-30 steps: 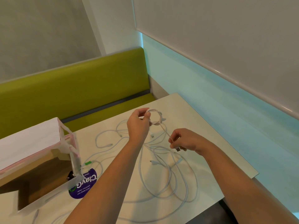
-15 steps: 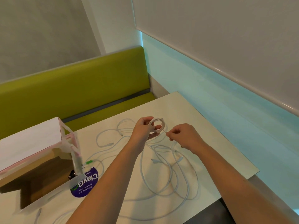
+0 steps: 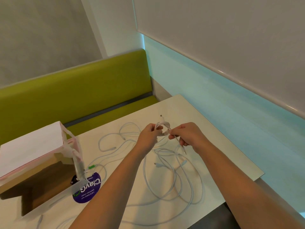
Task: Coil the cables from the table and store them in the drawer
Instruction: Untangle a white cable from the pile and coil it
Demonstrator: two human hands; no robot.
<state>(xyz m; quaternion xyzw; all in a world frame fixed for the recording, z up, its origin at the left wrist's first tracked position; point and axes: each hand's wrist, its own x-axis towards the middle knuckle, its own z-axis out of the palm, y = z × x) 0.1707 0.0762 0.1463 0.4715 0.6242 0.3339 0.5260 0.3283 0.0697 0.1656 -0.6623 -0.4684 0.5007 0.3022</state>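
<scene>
White cable coil (image 3: 162, 128) is held above the far table (image 3: 214, 146) by our left hand (image 3: 148, 136) while our right hand (image 3: 186, 135) pinches its tail, yet many loose cables (image 3: 173, 176) lie uncoiled and the drawer (image 3: 41, 184) at near left waits.

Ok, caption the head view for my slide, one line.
Left hand grips a small white cable coil while right hand pinches its loose end above tangled cables.
</scene>
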